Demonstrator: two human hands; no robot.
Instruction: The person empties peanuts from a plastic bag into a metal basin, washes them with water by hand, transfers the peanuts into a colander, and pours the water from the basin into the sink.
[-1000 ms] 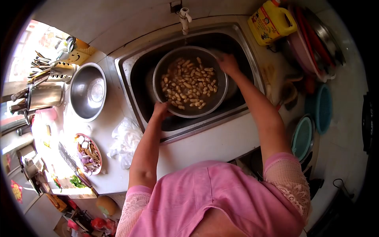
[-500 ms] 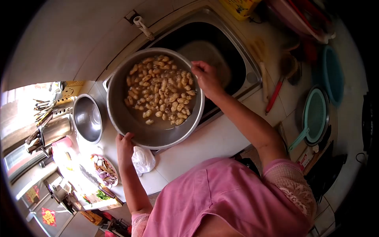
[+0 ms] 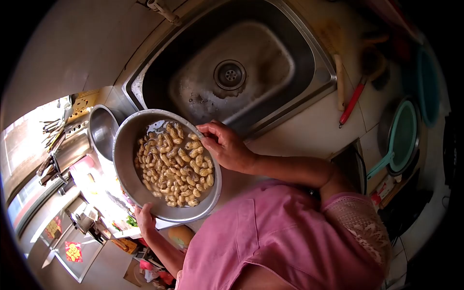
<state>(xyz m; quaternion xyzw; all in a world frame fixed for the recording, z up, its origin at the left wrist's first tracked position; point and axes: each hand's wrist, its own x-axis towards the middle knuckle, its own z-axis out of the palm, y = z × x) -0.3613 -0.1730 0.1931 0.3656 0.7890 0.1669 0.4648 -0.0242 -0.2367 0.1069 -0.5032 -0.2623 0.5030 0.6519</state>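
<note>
A large metal basin (image 3: 129, 166) full of unshelled peanuts (image 3: 176, 166) in water is held between my two hands, near my body and left of the sink. My left hand (image 3: 145, 218) grips the rim at the lower left, its fingers partly hidden by the basin. Closed on the rim at the right is my right hand (image 3: 224, 145). The basin looks slightly tilted, with the peanuts lying toward its middle and right.
Behind the basin is a steel sink (image 3: 270, 63) with a round drain (image 3: 230, 75) and a faucet (image 3: 163, 10) at its edge. A smaller metal bowl (image 3: 103, 131) stands at the left. On the right lie a red-handled brush (image 3: 353, 104) and a green strainer (image 3: 403, 130).
Both hands have brought the basin from over the sink's edge toward my body and slightly left. More of the sink now shows, and the water in the basin looks lower.
</note>
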